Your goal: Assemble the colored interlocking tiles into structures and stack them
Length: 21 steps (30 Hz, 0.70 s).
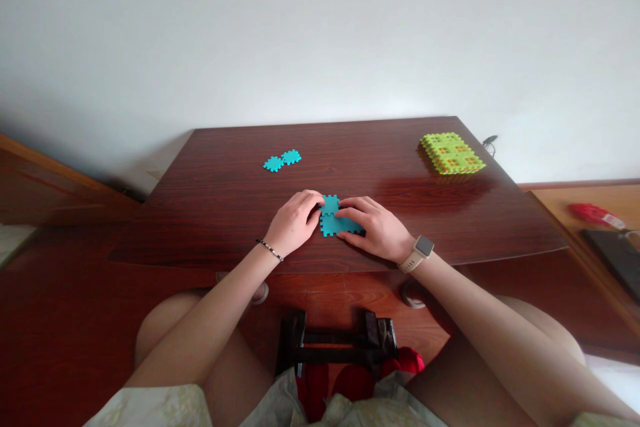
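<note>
Teal toothed puzzle tiles (331,215) lie joined flat on the dark wooden table (390,167), near its front edge. My left hand (295,221) rests on the tiles' left side with its fingers curled against them. My right hand (373,225), with a watch on the wrist, presses down on the tiles from the right, fingers laid over them. Two more teal tiles (283,160), linked together, lie farther back to the left, out of reach of either hand.
A stack of lime-green tiles (451,153) sits at the table's far right corner. A plain white wall stands behind. To the right a lower wooden surface (565,203) holds a red object (595,214) and a dark flat item (617,255).
</note>
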### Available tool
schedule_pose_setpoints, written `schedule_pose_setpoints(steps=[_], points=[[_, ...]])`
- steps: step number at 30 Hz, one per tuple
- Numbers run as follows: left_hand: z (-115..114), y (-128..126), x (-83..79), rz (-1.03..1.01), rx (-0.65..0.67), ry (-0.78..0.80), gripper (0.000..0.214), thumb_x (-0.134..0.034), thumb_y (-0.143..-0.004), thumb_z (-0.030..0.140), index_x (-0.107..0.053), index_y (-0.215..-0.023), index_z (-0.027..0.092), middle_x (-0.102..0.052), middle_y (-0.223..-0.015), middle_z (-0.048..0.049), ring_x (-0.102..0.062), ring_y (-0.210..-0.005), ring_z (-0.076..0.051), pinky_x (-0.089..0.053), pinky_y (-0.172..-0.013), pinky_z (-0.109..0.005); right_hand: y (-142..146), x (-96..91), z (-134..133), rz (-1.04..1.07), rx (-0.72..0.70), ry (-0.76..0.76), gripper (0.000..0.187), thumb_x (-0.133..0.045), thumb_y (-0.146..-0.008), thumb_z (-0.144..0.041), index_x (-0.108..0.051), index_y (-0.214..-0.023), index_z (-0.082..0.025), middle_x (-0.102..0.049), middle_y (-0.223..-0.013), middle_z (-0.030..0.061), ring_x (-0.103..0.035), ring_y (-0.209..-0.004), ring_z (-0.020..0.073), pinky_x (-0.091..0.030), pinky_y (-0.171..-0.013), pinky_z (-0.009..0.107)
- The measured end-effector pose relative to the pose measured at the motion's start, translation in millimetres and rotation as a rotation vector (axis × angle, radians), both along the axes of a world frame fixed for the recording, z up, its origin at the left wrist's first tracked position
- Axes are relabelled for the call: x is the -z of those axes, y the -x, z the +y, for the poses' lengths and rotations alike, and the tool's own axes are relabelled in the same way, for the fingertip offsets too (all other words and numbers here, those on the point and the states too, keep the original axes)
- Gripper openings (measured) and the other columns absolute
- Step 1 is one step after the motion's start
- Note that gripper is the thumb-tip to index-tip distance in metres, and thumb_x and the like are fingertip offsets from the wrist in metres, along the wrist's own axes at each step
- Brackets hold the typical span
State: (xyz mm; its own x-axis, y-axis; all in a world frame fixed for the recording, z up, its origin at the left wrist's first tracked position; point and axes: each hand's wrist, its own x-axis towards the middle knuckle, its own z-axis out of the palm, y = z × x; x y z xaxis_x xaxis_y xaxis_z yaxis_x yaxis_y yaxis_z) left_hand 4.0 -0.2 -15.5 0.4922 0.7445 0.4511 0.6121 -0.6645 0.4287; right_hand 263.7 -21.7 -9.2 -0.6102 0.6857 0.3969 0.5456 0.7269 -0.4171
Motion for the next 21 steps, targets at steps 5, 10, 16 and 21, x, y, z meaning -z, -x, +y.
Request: schedule_pose_setpoints(steps=[5, 10, 16, 21], points=[[-0.7, -0.8, -0.9, -0.006, -0.007, 0.000, 0.021, -0.059, -0.098, 0.005, -0.063, -0.107, 0.024, -0.072, -0.122, -0.0079, -0.070, -0.119, -0.026, -0.059, -0.107, -0.046, 0.2, -0.8, -0.2, 0.009, 0.002, 0.011, 0.033, -0.075, -0.101, -0.038, -0.073, -0.132, -0.027, -0.070, -0.142, 0.0145, -0.067, -0.128, 0.0361, -0.058, -0.110, 0.061], [-1.5, -1.1, -2.6, -0.015, -0.004, 0.005, 0.015, -0.060, -0.101, 0.010, -0.063, -0.107, 0.024, -0.072, -0.121, -0.0085, -0.070, -0.118, -0.026, -0.059, -0.106, -0.046, 0.2, -1.0, -0.2, 0.004, 0.004, 0.012, 0.033, -0.074, -0.101, -0.039, -0.073, -0.132, -0.027, -0.070, -0.142, 0.0147, -0.067, -0.128, 0.0358, -0.059, -0.110, 0.061], [-1.2, -0.8, -2.3, -0.012, 0.001, 0.003, 0.010, -0.061, -0.103, 0.014, -0.062, -0.107, 0.023, -0.072, -0.122, -0.0088, -0.070, -0.118, -0.027, -0.059, -0.106, -0.047, 0.0, -0.4, -0.3, 0.006, 0.000, 0.008, 0.032, -0.074, -0.102, -0.039, -0.074, -0.131, -0.026, -0.070, -0.141, 0.0152, -0.067, -0.128, 0.0353, -0.059, -0.110, 0.060], [-0.7, -0.6, -0.2, -0.022, 0.000, 0.000, 0.013, -0.063, -0.102, 0.013, -0.062, -0.110, 0.024, -0.072, -0.122, -0.0085, -0.070, -0.119, -0.027, -0.059, -0.106, -0.046, -0.5, 0.1, -0.4, 0.013, 0.002, 0.012, 0.032, -0.073, -0.102, -0.039, -0.074, -0.132, -0.028, -0.070, -0.141, 0.0142, -0.067, -0.128, 0.0353, -0.059, -0.110, 0.061]])
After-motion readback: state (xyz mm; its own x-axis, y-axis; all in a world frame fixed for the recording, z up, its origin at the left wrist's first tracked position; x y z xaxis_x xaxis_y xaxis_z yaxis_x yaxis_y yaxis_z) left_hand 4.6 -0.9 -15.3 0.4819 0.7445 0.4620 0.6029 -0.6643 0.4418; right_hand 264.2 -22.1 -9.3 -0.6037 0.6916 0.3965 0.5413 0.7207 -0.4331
